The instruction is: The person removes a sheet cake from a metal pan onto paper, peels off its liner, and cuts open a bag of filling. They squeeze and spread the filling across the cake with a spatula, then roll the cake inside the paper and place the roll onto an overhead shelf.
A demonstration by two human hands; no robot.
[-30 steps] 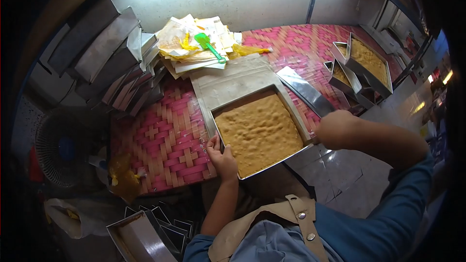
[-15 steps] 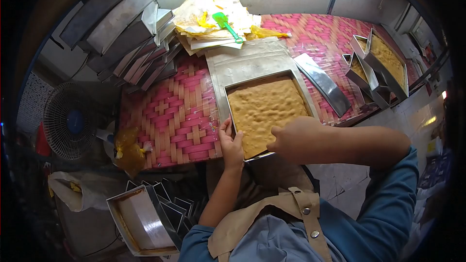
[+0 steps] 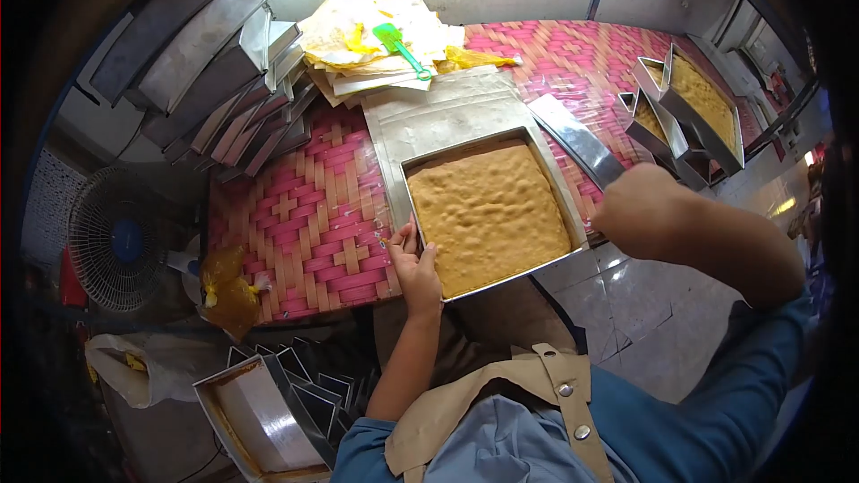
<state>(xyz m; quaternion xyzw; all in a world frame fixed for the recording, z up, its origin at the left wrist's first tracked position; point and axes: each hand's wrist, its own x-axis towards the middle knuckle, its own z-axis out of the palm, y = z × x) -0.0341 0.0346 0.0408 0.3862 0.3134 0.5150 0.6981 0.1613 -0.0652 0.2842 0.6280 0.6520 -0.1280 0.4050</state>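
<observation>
A square metal cake pan (image 3: 557, 261) holds a golden-brown sponge cake (image 3: 488, 219) with a dimpled top. It rests at the table's near edge, partly on a flat beige sheet (image 3: 438, 105). My left hand (image 3: 417, 270) grips the pan's left wall near the front corner, thumb by the rim. Off the pan's right side, my right hand (image 3: 640, 210) is raised in a closed fist, apart from the cake. Whatever it may hold is hidden by the fist. Just beyond it lies a long shiny metal piece (image 3: 577, 141) on the table.
Stacked metal pans (image 3: 192, 40) lean at the back left beside a paper pile (image 3: 331, 76) with a green spatula (image 3: 400, 49). More filled pans (image 3: 698, 103) stand at the right. A fan (image 3: 121, 237), a tied bag (image 3: 228, 291) and used pans (image 3: 268, 416) are at left.
My right hand has moved from the cake's front right corner out to the right of the pan. My left hand stays on the pan. The whole view has shifted slightly.
</observation>
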